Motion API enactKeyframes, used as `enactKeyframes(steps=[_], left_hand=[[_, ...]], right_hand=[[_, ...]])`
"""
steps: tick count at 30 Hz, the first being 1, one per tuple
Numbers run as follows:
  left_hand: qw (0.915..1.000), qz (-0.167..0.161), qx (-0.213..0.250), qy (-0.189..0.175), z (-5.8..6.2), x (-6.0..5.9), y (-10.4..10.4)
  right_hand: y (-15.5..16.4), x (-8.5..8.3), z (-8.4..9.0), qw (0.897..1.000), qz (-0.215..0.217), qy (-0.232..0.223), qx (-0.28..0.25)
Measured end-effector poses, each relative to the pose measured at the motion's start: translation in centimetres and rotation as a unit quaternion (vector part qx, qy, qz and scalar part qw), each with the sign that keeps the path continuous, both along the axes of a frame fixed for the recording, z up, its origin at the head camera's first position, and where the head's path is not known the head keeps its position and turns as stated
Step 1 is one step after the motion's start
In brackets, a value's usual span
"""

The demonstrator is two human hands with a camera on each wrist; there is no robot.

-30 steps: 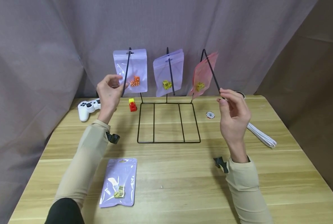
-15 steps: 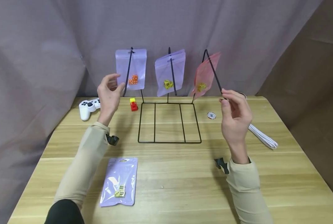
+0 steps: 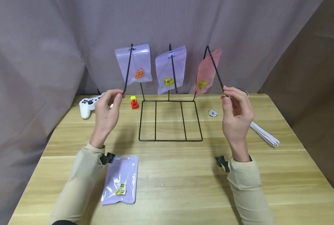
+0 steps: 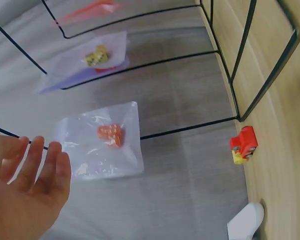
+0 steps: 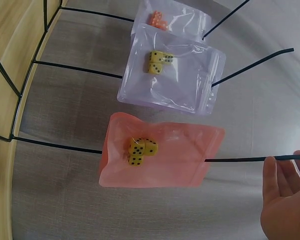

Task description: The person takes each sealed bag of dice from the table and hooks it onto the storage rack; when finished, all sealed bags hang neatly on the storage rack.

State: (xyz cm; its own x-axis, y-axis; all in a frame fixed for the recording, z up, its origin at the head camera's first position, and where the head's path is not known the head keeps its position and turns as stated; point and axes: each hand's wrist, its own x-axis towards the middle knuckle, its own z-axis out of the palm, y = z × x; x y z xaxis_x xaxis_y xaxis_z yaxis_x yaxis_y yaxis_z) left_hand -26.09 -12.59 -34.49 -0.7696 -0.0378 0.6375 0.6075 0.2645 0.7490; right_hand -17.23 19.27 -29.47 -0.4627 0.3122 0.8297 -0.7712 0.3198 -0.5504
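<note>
A black wire display rack (image 3: 171,140) stands on the table with three forward-slanting hooks. On the left hook (image 3: 128,69) hangs a purple zip bag (image 3: 124,62) with orange dice (image 3: 139,74). The middle hook carries a purple zip bag (image 3: 162,70) with yellow dice (image 3: 169,82); a pink zip bag (image 3: 206,67), also with yellow dice (image 5: 136,146), hangs from the right hook (image 3: 219,79). My left hand (image 3: 106,114) pinches the left hook's free end between thumb and fingers. The right hook's tip is held in the fingertips of my right hand (image 3: 238,117).
Another purple zip bag (image 3: 130,173) with yellow dice lies at the table's front left. Behind my left hand are a white game controller (image 3: 85,109) and a red-and-yellow toy car (image 3: 134,103). Right of the rack lie a poker chip (image 3: 213,113) and a bundled white cord (image 3: 265,134).
My left hand has come down and back from beside the left purple bag to its hook's tip. That bag has swung to the right. My right hand stays at its hook.
</note>
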Motion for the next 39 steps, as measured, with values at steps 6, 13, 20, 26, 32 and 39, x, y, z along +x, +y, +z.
enactKeyframes(steps=[6,13,20,26,32,39], left_hand=[[0.9989,-0.028,0.004,0.038,0.0,2.5,-0.2],[0.9972,-0.051,0.020,0.051,0.2,6.5,-1.2],[0.9957,-0.023,-0.084,-0.030,-0.9,10.6,-3.4],[0.9852,-0.002,-0.145,-0.092,-2.6,12.8,-5.2],[0.9738,-0.015,-0.176,-0.143,-4.1,13.6,-5.8],[0.9544,-0.030,-0.210,-0.210,-5.7,14.6,-6.2]], right_hand=[[0.0,-0.2,0.3,1.000,-0.003,-0.002,-0.001],[0.0,-0.4,0.4,1.000,0.002,0.003,0.000],[1.0,-1.5,-1.0,1.000,0.008,0.006,-0.003],[0.8,-1.4,-1.0,1.000,0.000,0.003,0.003],[-0.1,-0.5,-0.1,1.000,-0.001,0.003,-0.005],[-0.4,-0.1,0.0,1.000,-0.003,0.007,-0.015]])
